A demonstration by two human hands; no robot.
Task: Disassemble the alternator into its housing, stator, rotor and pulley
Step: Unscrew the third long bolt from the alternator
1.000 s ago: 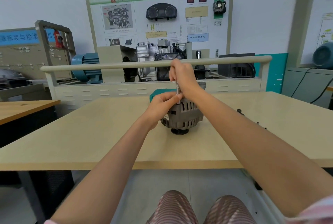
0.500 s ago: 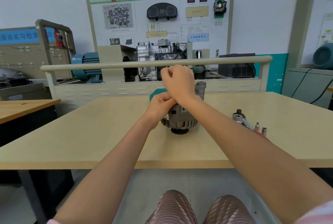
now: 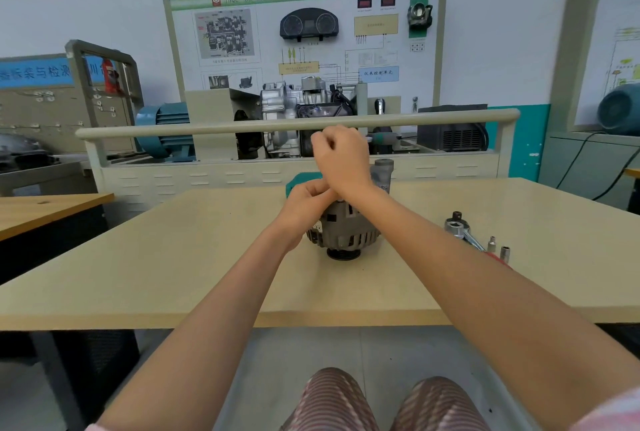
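The alternator [image 3: 346, 231], judged heavy and rigid, stood pulley-down mid-desk [image 3: 173, 257]; left hand [image 3: 308, 196] pinched its top, right hand [image 3: 341, 157] fisted, contents indiscernible.

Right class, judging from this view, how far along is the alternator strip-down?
Early stage. Done: nothing visibly separated; the alternator stands whole on the table, pulley downward. In hand: both hands work at its top, the left hand pinching something small, the right hand curled above. Left: housing, stator, rotor and pulley all to separate. The ratchet and sockets lie unused.
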